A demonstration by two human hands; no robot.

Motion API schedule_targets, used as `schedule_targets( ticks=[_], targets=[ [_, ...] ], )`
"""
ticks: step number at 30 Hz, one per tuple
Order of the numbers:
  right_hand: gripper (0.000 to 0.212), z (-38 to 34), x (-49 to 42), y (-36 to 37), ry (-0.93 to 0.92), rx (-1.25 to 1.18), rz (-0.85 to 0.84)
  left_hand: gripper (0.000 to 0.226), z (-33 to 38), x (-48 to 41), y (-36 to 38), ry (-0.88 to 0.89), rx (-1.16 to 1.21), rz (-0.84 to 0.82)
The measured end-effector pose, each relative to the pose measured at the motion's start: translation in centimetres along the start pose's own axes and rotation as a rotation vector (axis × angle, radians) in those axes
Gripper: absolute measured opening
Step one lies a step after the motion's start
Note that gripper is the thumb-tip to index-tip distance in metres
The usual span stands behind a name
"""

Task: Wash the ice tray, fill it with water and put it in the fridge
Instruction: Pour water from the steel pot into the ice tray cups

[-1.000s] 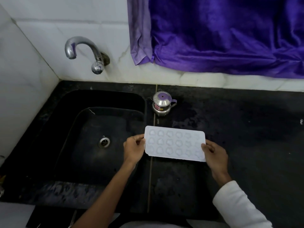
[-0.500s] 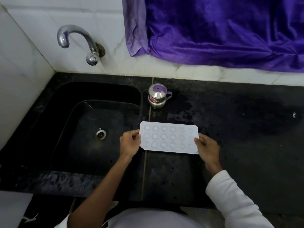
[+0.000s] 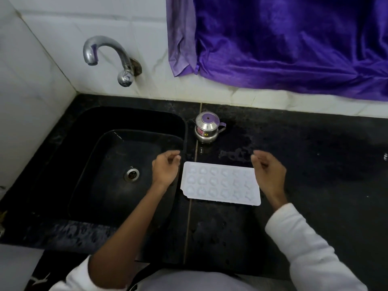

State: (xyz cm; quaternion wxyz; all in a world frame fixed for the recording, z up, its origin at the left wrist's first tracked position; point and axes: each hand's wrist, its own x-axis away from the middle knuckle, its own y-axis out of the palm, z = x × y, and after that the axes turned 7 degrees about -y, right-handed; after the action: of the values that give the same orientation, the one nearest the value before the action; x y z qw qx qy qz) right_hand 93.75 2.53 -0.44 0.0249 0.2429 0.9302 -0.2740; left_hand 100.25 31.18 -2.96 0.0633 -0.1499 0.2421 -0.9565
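A white ice tray point(image 3: 220, 183) with heart-shaped cells lies flat on the black counter point(image 3: 304, 175), just right of the sink. My left hand point(image 3: 165, 168) hovers at the tray's left end, fingers loosely curled and holding nothing. My right hand point(image 3: 267, 172) hovers at the tray's right end, also loosely curled and empty. Neither hand touches the tray. No water runs from the chrome tap point(image 3: 109, 57) on the wall above the black sink point(image 3: 126, 164).
A small steel pot with a purple lid point(image 3: 207, 128) stands on the counter behind the tray. A purple curtain point(image 3: 283, 38) hangs over the back wall. White tiled walls close the left and back. The sink drain point(image 3: 131, 174) sits mid-basin.
Both hands held the tray by its ends before; now they have let go and lifted apart, and the tray lies on the counter.
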Motion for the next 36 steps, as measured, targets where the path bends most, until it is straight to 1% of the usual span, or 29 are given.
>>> schedule_targets(
  ticks=[2, 5, 8, 13, 14, 17, 21, 25, 28, 33, 36],
  targets=[
    [0.018, -1.2, -2.5, 1.4, 0.005, -0.089, -0.052, 0.023, 2.1, -1.1, 0.4, 0.052, 0.026, -0.039],
    [0.018, -2.2, -6.1, 3.7, 0.090, -0.239, -0.095, 0.028, 5.2, -2.5, 1.3, 0.097, 0.061, -0.094],
    [0.025, -2.4, -8.8, 5.5, 0.090, -0.218, -0.161, 0.034, 7.2, -3.6, 2.4, 0.095, 0.107, -0.094],
    [0.033, -2.0, -11.2, 7.5, 0.045, -0.112, -0.329, 0.047, 8.5, -4.6, 4.0, 0.044, 0.150, -0.088],
    [0.033, -2.1, -11.4, 7.8, 0.050, -0.106, -0.361, 0.049, 8.6, -4.7, 4.2, 0.032, 0.158, -0.095],
    [0.024, -2.0, -11.8, 8.4, 0.053, -0.114, -0.436, 0.053, 8.6, -5.1, 4.7, 0.001, 0.185, -0.105],
    [0.032, -1.9, -12.1, 9.5, 0.072, -0.180, -0.428, 0.053, 8.0, -5.9, 5.2, 0.023, 0.196, -0.129],
    [0.032, -1.6, -12.0, 10.3, 0.106, -0.294, -0.439, 0.053, 7.9, -6.4, 5.2, 0.049, 0.177, -0.136],
    [0.038, -1.3, -11.9, 11.2, 0.107, -0.314, -0.407, 0.048, 7.9, -6.7, 5.2, 0.058, 0.178, -0.144],
    [0.042, -1.2, -11.0, 12.2, 0.116, -0.336, -0.362, 0.040, 7.5, -7.0, 5.2, -0.016, 0.223, -0.163],
    [0.042, -1.7, -10.6, 12.0, 0.125, -0.359, -0.333, 0.034, 7.9, -6.3, 5.2, -0.099, 0.340, -0.155]
  ],
)
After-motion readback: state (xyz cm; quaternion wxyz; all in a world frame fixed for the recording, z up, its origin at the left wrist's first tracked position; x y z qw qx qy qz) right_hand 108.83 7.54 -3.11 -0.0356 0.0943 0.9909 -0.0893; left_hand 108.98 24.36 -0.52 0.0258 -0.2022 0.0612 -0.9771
